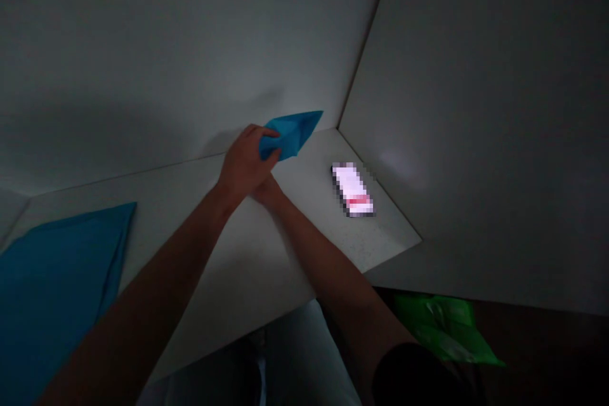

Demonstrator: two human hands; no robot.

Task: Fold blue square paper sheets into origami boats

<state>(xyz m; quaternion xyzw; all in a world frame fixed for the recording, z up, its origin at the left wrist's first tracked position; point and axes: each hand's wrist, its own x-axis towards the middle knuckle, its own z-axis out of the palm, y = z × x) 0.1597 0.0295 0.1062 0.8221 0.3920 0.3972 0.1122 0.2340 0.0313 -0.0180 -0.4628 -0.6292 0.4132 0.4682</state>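
My left hand (247, 162) grips a small folded blue piece (294, 134), pinched between thumb and fingers. The piece looks like folded paper or thin cloth, with one pointed corner aimed up and to the right. My right hand (267, 190) crosses beneath the left hand, near its wrist. Most of the right hand is hidden there, so its fingers and anything in them do not show. Both hands are above the pale tabletop (228, 266), close to the back wall.
A large blue sheet (61, 266), folded in layers, lies at the table's left. A lit phone (353, 190), its screen blurred, rests to the right of the hands. A pale side panel (476, 139) borders the right. Below it is a green plastic bag (447, 327).
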